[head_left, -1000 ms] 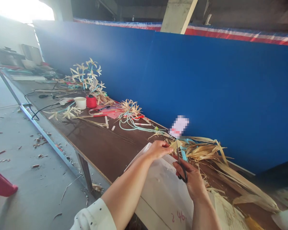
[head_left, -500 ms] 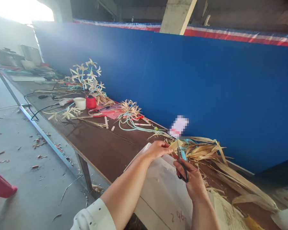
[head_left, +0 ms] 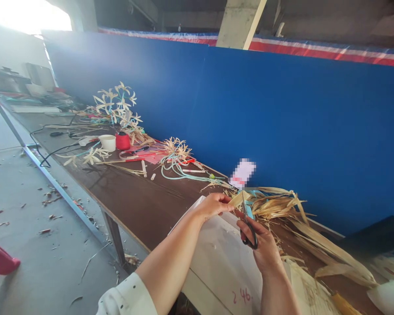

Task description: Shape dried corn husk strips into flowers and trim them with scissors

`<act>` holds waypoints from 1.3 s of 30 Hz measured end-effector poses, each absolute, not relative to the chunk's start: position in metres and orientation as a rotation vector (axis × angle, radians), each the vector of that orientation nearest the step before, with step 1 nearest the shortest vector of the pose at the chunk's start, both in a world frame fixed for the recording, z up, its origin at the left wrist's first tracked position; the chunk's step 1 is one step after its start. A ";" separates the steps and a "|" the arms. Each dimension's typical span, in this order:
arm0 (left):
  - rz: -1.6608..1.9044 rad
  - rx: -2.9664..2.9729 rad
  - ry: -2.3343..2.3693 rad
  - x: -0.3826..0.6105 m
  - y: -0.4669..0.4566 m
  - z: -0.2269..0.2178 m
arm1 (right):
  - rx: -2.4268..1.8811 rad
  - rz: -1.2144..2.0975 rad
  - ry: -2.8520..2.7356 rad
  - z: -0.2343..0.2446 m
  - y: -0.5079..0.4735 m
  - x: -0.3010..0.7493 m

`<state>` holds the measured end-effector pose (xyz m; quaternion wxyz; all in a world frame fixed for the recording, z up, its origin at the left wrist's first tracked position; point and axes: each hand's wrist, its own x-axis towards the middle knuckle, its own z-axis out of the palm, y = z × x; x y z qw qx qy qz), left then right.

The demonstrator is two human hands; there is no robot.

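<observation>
My left hand (head_left: 216, 204) pinches a small pale piece of corn husk (head_left: 237, 200) between thumb and fingers. My right hand (head_left: 261, 240) is wrapped round the black handles of a pair of scissors (head_left: 249, 234). Their blades point up and away from me, right at the husk's edge; whether they cut into it I cannot make out. Beyond my hands lies a heap of dried corn husks (head_left: 272, 205) with light blue strips (head_left: 249, 211) among it. Beneath my forearms is a white box (head_left: 223, 258) with red handwriting on it.
Along the brown table (head_left: 134, 197) lie husk flowers (head_left: 118, 103), pale green cords (head_left: 177, 175), a red thread spool (head_left: 122, 141), a white cup (head_left: 107, 143) and a corded tool (head_left: 88, 140). A blue partition (head_left: 265, 113) stands behind. A pink stool (head_left: 1, 258) is at the left.
The whole view has shifted slightly, so things appear a little further left. My hands keep nearly the same pose, with the husk piece and scissors still held together.
</observation>
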<state>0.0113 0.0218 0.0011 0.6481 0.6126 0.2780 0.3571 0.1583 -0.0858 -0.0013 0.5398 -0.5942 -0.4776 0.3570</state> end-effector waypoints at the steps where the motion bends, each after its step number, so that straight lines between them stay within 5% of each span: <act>1: 0.811 1.388 0.626 0.011 0.022 0.001 | -1.414 0.858 -1.127 -0.002 -0.086 0.159; 39: 0.691 1.341 0.592 0.010 0.015 0.009 | -1.377 0.882 -1.012 -0.003 -0.085 0.159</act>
